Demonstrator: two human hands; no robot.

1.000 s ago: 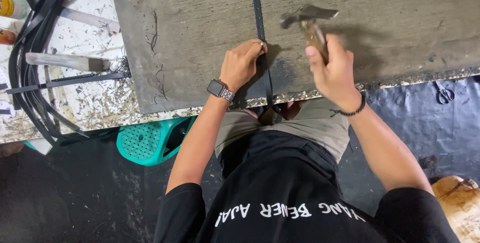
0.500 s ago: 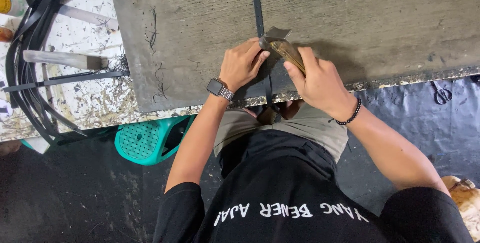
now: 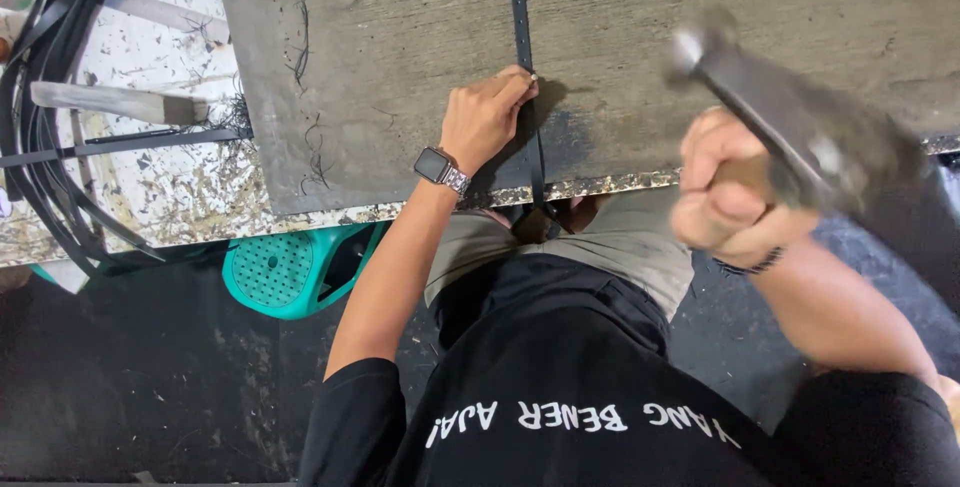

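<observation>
My left hand (image 3: 485,117), with a watch on the wrist, rests on a grey slab (image 3: 400,67) and pinches a small nail-like piece against a thin black strap (image 3: 520,17) that runs across the slab toward me. My right hand (image 3: 725,197) is raised close to the camera, gripping the wooden handle of a hammer (image 3: 780,117), which is blurred by motion. The hammer head is up at the slab's right side, well apart from the strap.
Several loose black straps (image 3: 40,127) lie bundled at the left on a paint-spattered worktop (image 3: 150,197). A pale wooden stick (image 3: 110,102) lies there too. A green perforated stool (image 3: 290,267) stands under the table edge. Dark floor lies below.
The hammer was down at the strap beside my left fingers half a second ago; now my right hand has swung it up and to the right. My left hand has stayed put.
</observation>
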